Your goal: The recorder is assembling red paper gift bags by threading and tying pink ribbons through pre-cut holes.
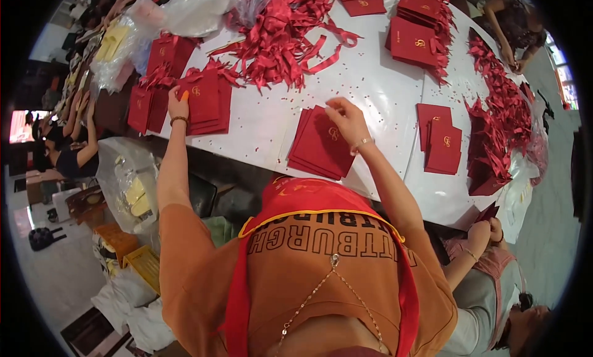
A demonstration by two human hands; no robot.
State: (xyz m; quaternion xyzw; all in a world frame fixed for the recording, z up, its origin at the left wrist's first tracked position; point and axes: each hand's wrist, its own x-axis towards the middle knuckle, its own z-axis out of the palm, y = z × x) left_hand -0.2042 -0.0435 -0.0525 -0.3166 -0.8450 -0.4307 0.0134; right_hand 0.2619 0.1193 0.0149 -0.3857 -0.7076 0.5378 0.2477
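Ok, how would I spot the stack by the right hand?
On the white table, look along the lower middle edge. There, partly hidden by the right hand, lies a fanned red stack. Red ribbons top the ribboned stack at the left hand; this shows none.

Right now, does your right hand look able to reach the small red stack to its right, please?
Probably yes: the right hand seems to hold nothing, and only speckled white tabletop shows between it and the small red stack.

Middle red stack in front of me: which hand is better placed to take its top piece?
Probably your right hand: it's at the middle red stack, while your left hand is away at the ribboned red bags to the left.
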